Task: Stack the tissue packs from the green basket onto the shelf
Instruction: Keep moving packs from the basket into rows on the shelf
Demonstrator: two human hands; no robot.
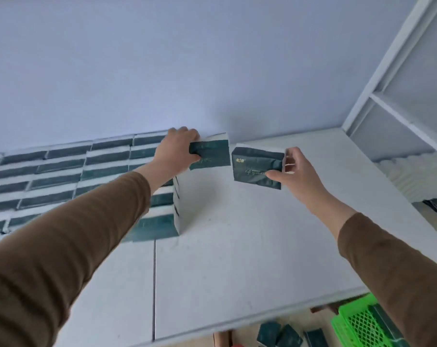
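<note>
Dark green tissue packs form a tall stack [62, 176] along the left of the white shelf [250, 234], against the wall. My left hand [177, 149] grips a tissue pack [212, 154] at the top right end of that stack. My right hand [297, 171] holds a second tissue pack [256, 169] in the air just to the right of the first, a small gap between them. The green basket [352, 324] shows at the lower right, below the shelf edge, with packs inside.
Several loose tissue packs [280, 334] lie on the floor below the shelf front. A white shelving frame [397, 96] rises at the right, with white packaged goods [412, 176] behind it. The blue wall [162, 71] backs the shelf.
</note>
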